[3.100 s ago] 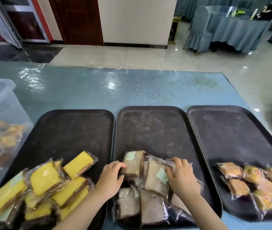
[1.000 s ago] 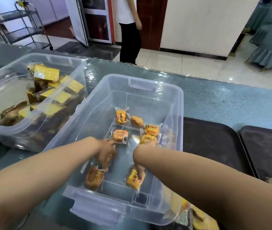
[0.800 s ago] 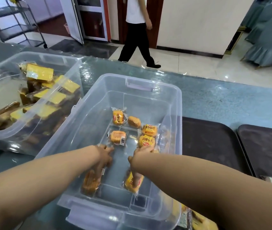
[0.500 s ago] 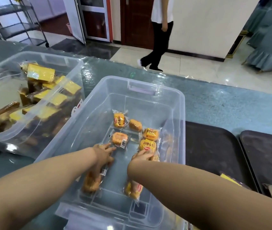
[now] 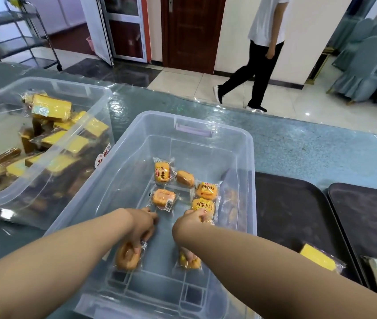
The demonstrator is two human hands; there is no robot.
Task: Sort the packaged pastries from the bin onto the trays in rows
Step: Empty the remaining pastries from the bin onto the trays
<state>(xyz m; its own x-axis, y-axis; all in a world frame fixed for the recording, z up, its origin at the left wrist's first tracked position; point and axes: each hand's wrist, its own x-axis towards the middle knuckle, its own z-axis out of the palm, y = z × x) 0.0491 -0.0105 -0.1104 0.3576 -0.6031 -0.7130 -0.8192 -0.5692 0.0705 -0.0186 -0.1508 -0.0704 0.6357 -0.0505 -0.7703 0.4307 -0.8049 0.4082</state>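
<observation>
Both my arms reach down into the clear bin (image 5: 249,180) on the table (image 5: 309,153). My left hand (image 5: 142,224) is low in the bin, and its grip is closed on a wrapped bun (image 5: 127,255) that sits under the fingers near the front of the bin. My right hand (image 5: 189,223) has its fingers on the edge of a yellow pack (image 5: 203,207) with red print; below my wrist there is one more pack (image 5: 189,261), partly hidden by my arm, and I cannot tell if this hand holds it or only covers it. How tight the right grip is, I cannot tell.

Four other small packs (image 5: 162,172) lie loose on the bin floor beyond my hands, close together in the middle.

To the left stands a second bin (image 5: 51,162), tilted, with yellow cake slices (image 5: 51,106) and brown ones piled inside. To the right, just beside the clear bin, lies a dark tray (image 5: 291,203) with one yellow slice (image 5: 318,260) on its near part. A second tray (image 5: 366,208) lies beside it.

Behind the table a person (image 5: 261,54) in a white shirt and black trousers is on the tiled floor.
</observation>
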